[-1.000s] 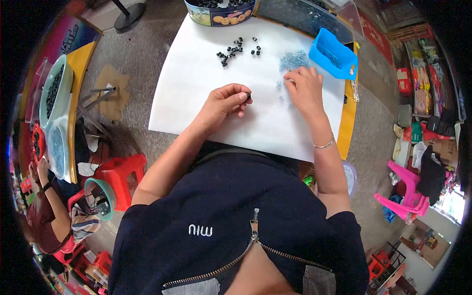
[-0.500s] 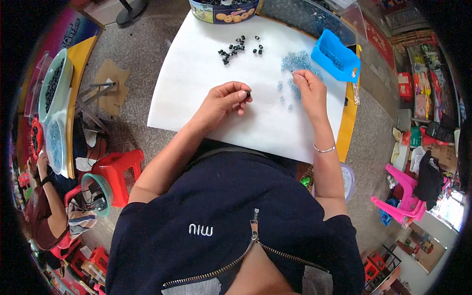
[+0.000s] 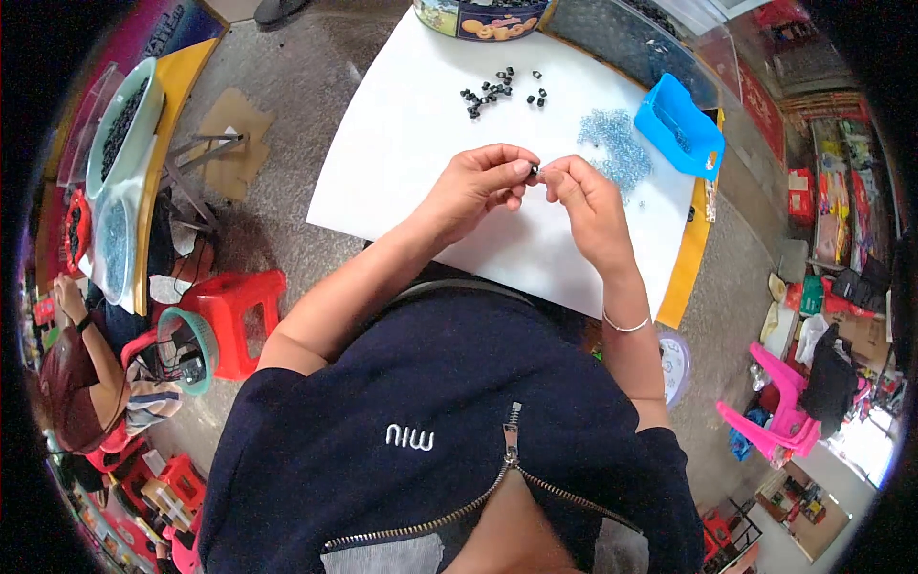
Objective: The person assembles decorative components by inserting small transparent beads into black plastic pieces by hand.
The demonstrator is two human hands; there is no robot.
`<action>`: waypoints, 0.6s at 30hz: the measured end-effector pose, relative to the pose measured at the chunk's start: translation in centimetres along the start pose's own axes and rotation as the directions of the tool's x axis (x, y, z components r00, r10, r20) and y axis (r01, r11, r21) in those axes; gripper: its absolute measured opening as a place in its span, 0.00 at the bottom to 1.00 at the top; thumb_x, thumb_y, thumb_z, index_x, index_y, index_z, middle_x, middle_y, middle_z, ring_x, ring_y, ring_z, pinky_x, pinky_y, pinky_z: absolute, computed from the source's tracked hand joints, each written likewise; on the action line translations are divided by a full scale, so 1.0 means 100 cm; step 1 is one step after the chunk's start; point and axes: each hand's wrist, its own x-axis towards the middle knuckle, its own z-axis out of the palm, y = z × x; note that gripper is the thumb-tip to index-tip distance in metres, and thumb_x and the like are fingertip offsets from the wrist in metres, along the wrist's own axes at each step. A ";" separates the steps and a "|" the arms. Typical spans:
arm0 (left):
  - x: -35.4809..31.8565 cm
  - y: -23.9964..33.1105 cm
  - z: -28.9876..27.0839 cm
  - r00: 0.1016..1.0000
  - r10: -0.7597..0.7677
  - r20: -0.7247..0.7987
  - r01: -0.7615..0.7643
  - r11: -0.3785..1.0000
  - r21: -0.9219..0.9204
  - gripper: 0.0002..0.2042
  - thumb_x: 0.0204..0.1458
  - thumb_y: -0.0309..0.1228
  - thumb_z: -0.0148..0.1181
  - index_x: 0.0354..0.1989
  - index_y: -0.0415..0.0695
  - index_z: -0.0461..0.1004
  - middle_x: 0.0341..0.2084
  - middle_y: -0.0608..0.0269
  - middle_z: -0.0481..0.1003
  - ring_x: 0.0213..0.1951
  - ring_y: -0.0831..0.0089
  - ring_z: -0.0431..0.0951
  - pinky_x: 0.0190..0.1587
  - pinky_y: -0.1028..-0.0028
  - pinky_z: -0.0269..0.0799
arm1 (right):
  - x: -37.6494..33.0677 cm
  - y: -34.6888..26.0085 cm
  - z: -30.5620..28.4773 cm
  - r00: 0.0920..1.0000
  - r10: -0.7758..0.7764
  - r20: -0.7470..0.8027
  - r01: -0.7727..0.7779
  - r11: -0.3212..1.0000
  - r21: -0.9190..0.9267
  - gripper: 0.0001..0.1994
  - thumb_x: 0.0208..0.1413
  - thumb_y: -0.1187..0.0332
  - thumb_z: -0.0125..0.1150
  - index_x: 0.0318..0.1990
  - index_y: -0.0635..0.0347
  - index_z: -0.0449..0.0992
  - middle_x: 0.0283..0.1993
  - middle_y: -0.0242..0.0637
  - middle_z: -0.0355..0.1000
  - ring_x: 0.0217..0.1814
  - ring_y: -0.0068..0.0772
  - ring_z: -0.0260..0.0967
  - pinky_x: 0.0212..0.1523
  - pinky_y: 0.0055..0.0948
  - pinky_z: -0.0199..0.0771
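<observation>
**Black bead pinched at frame centre**

Black bead (image 3: 534,171) nipped between left hand (image 3: 475,184) and right hand (image 3: 585,194), fingertips together over white sheet (image 3: 402,143). Likely light, hard, slippery; best gripped by its sides. Right hand moved in from blue beads (image 3: 617,145), upper right, beside blue tray (image 3: 681,124).

round illustrated biscuit tin (image 3: 481,17), table's far edge
</observation>
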 end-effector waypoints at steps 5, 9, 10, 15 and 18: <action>-0.003 -0.001 -0.006 0.996 0.089 -0.015 -0.086 0.989 0.123 0.10 0.56 0.30 0.58 0.42 0.38 0.74 0.30 0.66 0.74 0.29 0.80 0.71 0.32 0.80 0.69 | 0.000 -0.009 0.010 0.948 -0.320 -0.009 0.270 0.816 -0.511 0.10 0.59 0.65 0.51 0.31 0.61 0.72 0.29 0.41 0.70 0.35 0.41 0.66 0.39 0.35 0.63; -0.004 -0.006 -0.012 0.994 0.110 0.014 -0.109 0.960 0.256 0.10 0.55 0.29 0.59 0.42 0.37 0.75 0.31 0.66 0.75 0.29 0.80 0.71 0.32 0.80 0.69 | -0.003 -0.005 0.014 0.931 -0.365 0.018 0.299 0.734 -0.610 0.09 0.59 0.65 0.52 0.31 0.59 0.71 0.28 0.40 0.69 0.35 0.44 0.65 0.38 0.39 0.60; -0.003 -0.008 -0.011 0.995 0.100 0.014 -0.101 0.965 0.244 0.10 0.55 0.29 0.59 0.42 0.37 0.75 0.32 0.65 0.75 0.28 0.80 0.71 0.31 0.81 0.70 | -0.003 -0.001 0.016 0.913 -0.407 0.020 0.314 0.671 -0.672 0.08 0.58 0.65 0.53 0.30 0.58 0.70 0.27 0.39 0.68 0.34 0.43 0.65 0.37 0.39 0.60; -0.007 -0.007 -0.013 0.998 -0.041 -0.057 0.051 0.981 0.190 0.10 0.56 0.29 0.58 0.42 0.36 0.74 0.31 0.64 0.76 0.28 0.81 0.72 0.30 0.82 0.70 | -0.005 0.014 0.028 0.856 -0.516 -0.040 0.294 0.549 -0.782 0.07 0.56 0.67 0.55 0.29 0.58 0.70 0.25 0.37 0.68 0.30 0.41 0.65 0.34 0.39 0.59; -0.008 -0.006 -0.014 0.994 -0.097 -0.043 0.103 0.982 0.159 0.11 0.57 0.28 0.56 0.44 0.34 0.73 0.31 0.62 0.76 0.28 0.80 0.72 0.30 0.81 0.70 | -0.005 0.025 0.032 0.853 -0.511 -0.108 0.263 0.599 -0.756 0.08 0.54 0.66 0.56 0.27 0.57 0.67 0.25 0.38 0.68 0.30 0.42 0.65 0.34 0.41 0.59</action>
